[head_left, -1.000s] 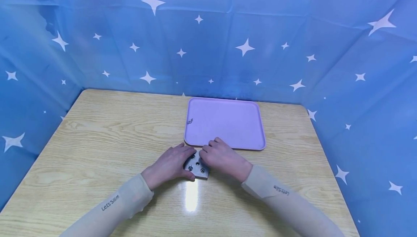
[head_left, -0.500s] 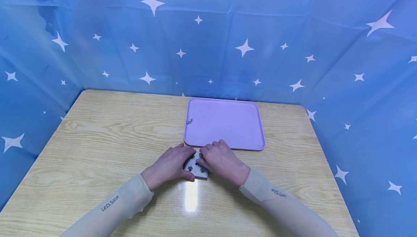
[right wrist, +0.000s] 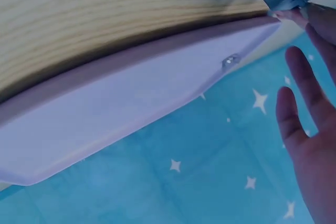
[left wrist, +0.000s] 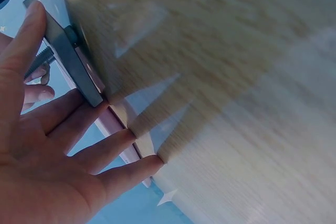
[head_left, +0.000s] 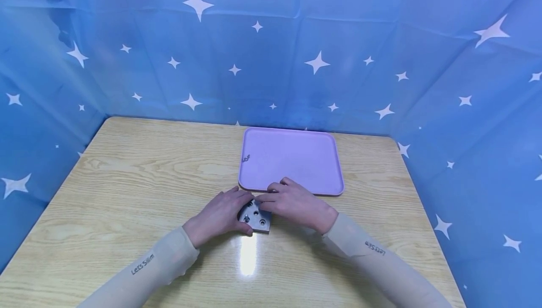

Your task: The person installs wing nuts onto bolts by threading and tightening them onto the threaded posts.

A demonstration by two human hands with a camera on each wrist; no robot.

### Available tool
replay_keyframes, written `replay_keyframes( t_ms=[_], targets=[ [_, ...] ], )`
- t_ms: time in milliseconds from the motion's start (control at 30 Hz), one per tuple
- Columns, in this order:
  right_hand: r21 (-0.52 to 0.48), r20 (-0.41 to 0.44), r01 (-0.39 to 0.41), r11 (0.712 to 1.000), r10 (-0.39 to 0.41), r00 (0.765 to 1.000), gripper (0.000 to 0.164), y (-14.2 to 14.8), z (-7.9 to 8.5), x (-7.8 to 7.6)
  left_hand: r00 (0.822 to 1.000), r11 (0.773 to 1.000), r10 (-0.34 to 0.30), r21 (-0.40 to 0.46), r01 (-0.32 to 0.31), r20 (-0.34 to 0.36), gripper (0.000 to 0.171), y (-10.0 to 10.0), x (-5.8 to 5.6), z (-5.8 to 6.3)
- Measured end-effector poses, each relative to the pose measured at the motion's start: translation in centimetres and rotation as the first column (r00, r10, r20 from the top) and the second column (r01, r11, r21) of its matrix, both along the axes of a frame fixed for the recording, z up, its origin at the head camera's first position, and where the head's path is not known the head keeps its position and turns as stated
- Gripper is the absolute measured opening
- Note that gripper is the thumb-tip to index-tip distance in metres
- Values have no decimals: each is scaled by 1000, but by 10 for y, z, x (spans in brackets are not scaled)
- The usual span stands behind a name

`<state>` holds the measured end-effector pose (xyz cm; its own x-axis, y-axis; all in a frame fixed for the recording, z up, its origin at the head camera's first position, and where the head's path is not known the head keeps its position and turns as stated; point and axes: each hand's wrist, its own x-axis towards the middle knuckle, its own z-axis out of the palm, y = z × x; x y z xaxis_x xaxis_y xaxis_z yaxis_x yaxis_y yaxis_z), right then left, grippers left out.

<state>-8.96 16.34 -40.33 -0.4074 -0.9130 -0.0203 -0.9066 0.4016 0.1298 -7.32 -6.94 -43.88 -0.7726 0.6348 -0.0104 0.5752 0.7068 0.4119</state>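
A grey metal plate (head_left: 261,228) with several holes lies on the table just in front of the lilac tray. My left hand (head_left: 221,216) holds the plate from the left, thumb at the near edge and fingers at the far edge. A bolt (head_left: 247,217) stands up from the plate near the left palm; its threads show in the left wrist view. My right hand (head_left: 292,203) reaches over the plate's far right corner with its fingertips together. What lies between those fingertips is hidden. In the right wrist view two of its fingers are held away from the plate.
A lilac tray (head_left: 292,157) with a small dark mark on its left side lies just behind the hands. The wooden table (head_left: 148,167) extends to both sides. A blue curtain (head_left: 271,63) with white stars hangs behind and beside it.
My right hand turns at the plate's far corner: its thumb swings in over the plate, then the hand shifts slightly right with its fingers extending leftward. The left hand and plate stay still.
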Motion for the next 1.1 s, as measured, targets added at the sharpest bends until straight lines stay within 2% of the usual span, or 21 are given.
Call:
replay_keyframes(
  t_ms=[167, 367, 533, 700, 833, 933, 1033, 1100],
  targets=[
    [-19, -12, 7, 1000, -7, 1000, 27, -2, -5, -1, 1000, 1000, 7, -6, -7, 9, 84, 0, 0, 0],
    [-48, -77, 50, 998, -54, 996, 8, -10, -10, 0, 1000, 1000, 11, -12, -11, 10, 86, 0, 0, 0],
    [-81, -70, 136, 987, -141, 988, 11, -19, -15, 3, 1000, 1000, 9, -22, -9, 10, 87, 0, 1, 1],
    [-156, -38, 224, 962, -232, 972, 15, -25, -19, 5, 1000, 1000, 9, -22, -9, 9, 88, 0, 1, 1],
    [-181, -37, 251, 951, -262, 964, 15, -27, -21, 7, 1000, 1000, 8, -20, -8, 13, 89, -1, 2, 1],
    [-174, -5, 277, 945, -282, 959, 17, -26, -19, 7, 1000, 1000, 9, -26, -9, 12, 90, -1, 2, 1],
    [-155, 46, 264, 952, -260, 965, 20, -20, -13, 5, 1000, 1000, 6, -26, -5, 4, 88, -1, 1, 0],
    [-146, 71, 207, 967, -198, 978, 22, -14, -9, 4, 1000, 1000, 3, -18, -3, 1, 88, -1, 1, 0]
  ],
)
